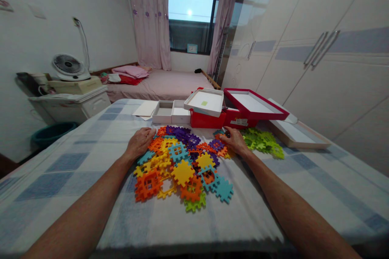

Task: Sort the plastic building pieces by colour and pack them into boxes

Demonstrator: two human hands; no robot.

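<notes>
A heap of colourful plastic interlocking puzzle tiles (182, 173) lies on the cloth in front of me, in orange, yellow, blue, purple and green. Some tiles are solid and others have window-like openings. My left hand (142, 142) rests against the heap's left side, beside orange and blue tiles, fingers reaching forward and holding nothing that I can see. At the heap's far right, my right hand (234, 141) touches purple and orange tiles, thumb and forefinger apart. Just beyond its wrist is a separate pile of green tiles (263, 142).
Behind the tiles stand a white divided box (164, 112), a red box (206, 120) bearing a white tray (203, 101), and a red-rimmed lid (257, 104). A shallow pale box (300, 133) lies at right. A checked cloth (73, 170) covers the table; a bed (170, 83) is beyond.
</notes>
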